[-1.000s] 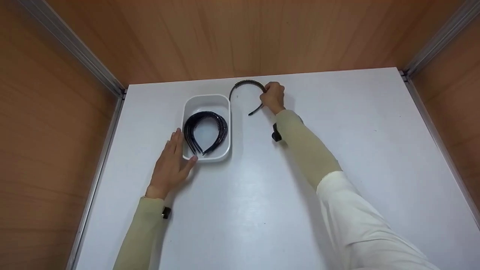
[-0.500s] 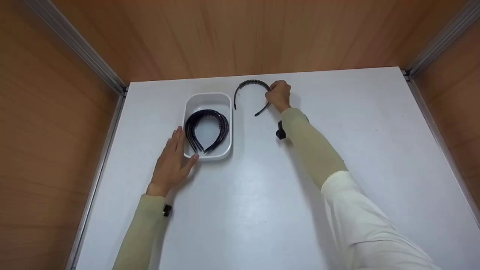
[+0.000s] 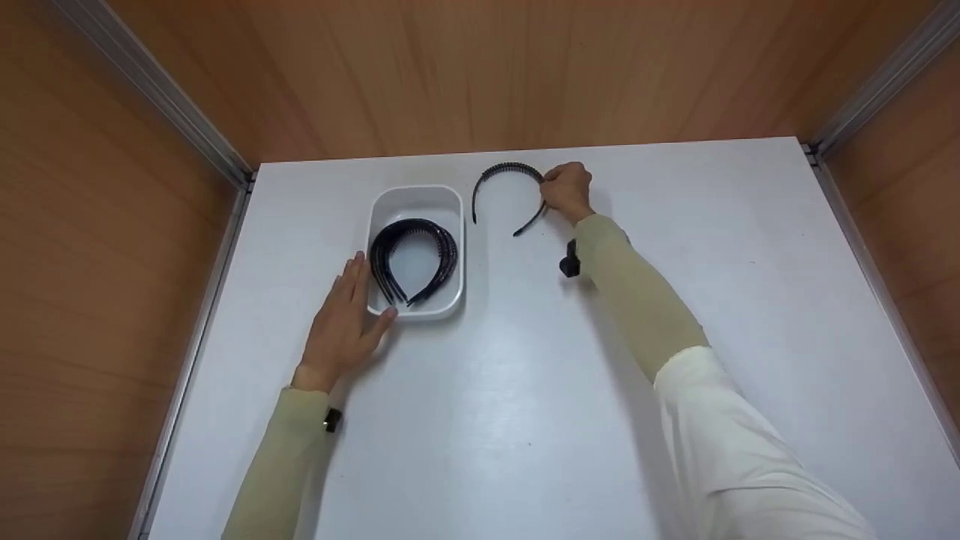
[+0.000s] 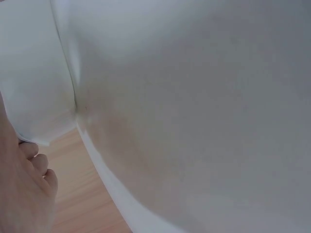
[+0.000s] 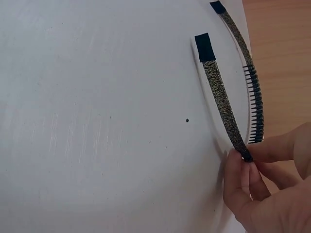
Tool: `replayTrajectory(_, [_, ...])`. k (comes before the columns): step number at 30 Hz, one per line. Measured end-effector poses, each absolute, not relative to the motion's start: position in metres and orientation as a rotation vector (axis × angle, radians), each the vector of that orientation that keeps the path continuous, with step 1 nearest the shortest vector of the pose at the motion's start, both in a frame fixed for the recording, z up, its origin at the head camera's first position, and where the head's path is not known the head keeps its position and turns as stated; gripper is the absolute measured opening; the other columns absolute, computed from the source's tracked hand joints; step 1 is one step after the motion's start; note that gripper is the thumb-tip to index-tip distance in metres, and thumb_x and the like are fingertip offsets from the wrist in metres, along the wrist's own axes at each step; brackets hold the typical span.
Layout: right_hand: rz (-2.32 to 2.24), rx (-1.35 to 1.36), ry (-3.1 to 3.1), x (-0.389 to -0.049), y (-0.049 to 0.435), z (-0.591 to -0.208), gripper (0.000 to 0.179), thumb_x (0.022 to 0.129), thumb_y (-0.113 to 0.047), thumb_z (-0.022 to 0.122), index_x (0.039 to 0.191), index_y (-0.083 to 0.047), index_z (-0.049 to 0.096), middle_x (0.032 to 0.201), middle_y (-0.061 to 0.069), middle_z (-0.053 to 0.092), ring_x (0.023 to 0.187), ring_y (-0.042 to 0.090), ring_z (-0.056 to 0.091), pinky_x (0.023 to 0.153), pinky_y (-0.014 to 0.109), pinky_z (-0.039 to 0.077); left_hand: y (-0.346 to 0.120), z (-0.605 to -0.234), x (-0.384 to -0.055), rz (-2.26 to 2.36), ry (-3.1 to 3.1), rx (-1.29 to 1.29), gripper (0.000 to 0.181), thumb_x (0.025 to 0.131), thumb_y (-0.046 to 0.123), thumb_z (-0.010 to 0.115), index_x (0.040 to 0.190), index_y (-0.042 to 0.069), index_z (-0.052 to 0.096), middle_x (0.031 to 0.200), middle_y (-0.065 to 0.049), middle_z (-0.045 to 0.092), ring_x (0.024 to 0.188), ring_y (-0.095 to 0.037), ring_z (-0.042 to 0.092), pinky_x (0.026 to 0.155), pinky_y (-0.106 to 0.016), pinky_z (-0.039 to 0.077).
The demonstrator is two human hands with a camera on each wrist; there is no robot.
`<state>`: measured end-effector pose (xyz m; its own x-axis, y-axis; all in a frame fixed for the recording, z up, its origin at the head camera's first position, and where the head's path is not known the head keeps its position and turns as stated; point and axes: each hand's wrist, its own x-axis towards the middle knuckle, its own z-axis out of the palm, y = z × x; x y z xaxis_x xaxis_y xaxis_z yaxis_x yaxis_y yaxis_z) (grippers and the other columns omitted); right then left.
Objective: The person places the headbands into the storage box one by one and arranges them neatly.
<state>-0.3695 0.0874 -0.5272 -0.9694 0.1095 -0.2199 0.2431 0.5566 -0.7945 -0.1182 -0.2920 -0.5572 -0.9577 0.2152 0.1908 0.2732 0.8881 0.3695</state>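
My right hand [image 3: 568, 189] pinches a dark toothed headband [image 3: 512, 166] by its right side, near the back of the white table. In the right wrist view this headband [image 5: 221, 97] shows speckled gold and black, with black tips and a row of teeth along the far arm. My left hand [image 3: 337, 330] has its fingers straight along the left wall of a white tub [image 3: 416, 193], its thumb at the near rim. Inside the tub lies a stack of dark headbands [image 3: 381, 259], ends toward me. At the left wrist view's edge, the left hand [image 4: 24, 189] touches the tub [image 4: 36, 73].
The white table [image 3: 495, 420] is bounded at the back by a wood-grain panel [image 3: 480, 82]. More such panels with grey metal strips stand at the left and right. The tub's right wall is close to the held headband's left end.
My right hand has drawn the headband a little to the right, so its left end now stands apart from the tub's rim. The left hand and tub stay in place.
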Motion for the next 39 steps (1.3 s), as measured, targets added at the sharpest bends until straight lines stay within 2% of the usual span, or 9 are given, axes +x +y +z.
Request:
replayTrajectory(8, [-1.407,0.306,2.571,-0.371,0.093,-0.525,0.035,0.094,-0.002,0.059,0.123,0.001,0.077,0.130,0.014,0.071,0.099,0.020,0.067,0.065,0.021,0.058,-0.293,-0.560,-0.119,-0.581,-2.895,-0.376,0.092,0.107,0.053,0.058,0.170,0.001,0.016,0.180,-0.013,0.015,0.166,-0.035,0.018,0.137,-0.047,0.017])
replayTrajectory(12, [-1.373,0.266,2.631,-0.370,0.095,-0.524,0.034,0.092,-0.002,0.060,0.119,0.001,0.079,0.127,0.015,0.074,0.099,0.019,0.065,0.061,0.018,0.054,-0.294,-0.561,-0.118,-0.571,-2.881,-0.375,0.091,0.107,0.053,0.058,0.170,0.001,0.017,0.180,-0.012,0.016,0.166,-0.034,0.019,0.137,-0.047,0.018])
replayTrajectory(17, [-1.402,0.282,2.607,-0.366,0.098,-0.521,0.033,0.091,-0.002,0.062,0.119,0.001,0.079,0.121,0.014,0.075,0.091,0.018,0.065,0.060,0.018,0.054,-0.294,-0.562,-0.118,-0.579,-2.885,-0.376,0.091,0.107,0.052,0.057,0.171,0.001,0.016,0.180,-0.012,0.014,0.166,-0.035,0.019,0.137,-0.048,0.017])
replayTrajectory(23, [-1.452,0.253,2.600,-0.363,0.102,-0.513,0.032,0.090,0.001,0.067,0.119,0.002,0.080,0.121,0.015,0.075,0.089,0.013,0.067,0.066,0.015,0.059,-0.295,-0.562,-0.118,-0.568,-2.903,-0.370,0.092,0.107,0.054,0.056,0.171,0.003,0.016,0.180,-0.012,0.014,0.167,-0.033,0.016,0.137,-0.047,0.016])
replayTrajectory(27, [-1.497,0.249,2.564,-0.363,0.104,-0.506,0.032,0.090,0.000,0.068,0.120,0.002,0.079,0.121,0.015,0.076,0.089,0.012,0.070,0.072,0.018,0.063,-0.296,-0.561,-0.120,-0.569,-2.898,-0.377,0.092,0.107,0.054,0.056,0.171,0.002,0.016,0.180,-0.012,0.014,0.167,-0.032,0.016,0.137,-0.048,0.017])
replayTrajectory(34, [-1.534,0.234,2.484,-0.358,0.104,-0.496,0.032,0.093,-0.003,0.073,0.124,-0.002,0.078,0.123,0.012,0.073,0.098,0.014,0.069,0.087,0.028,0.066,-0.296,-0.560,-0.119,-0.580,-2.890,-0.378,0.091,0.107,0.050,0.058,0.170,0.001,0.016,0.180,-0.013,0.015,0.167,-0.033,0.016,0.137,-0.049,0.018])
replayTrajectory(39, [-1.563,0.247,2.416,-0.352,0.103,-0.488,0.032,0.094,-0.003,0.074,0.126,-0.004,0.077,0.124,0.011,0.071,0.105,0.016,0.070,0.091,0.030,0.066,-0.295,-0.560,-0.118,-0.567,-2.903,-0.365,0.091,0.107,0.053,0.057,0.171,0.001,0.016,0.180,-0.014,0.015,0.167,-0.033,0.016,0.137,-0.048,0.018])
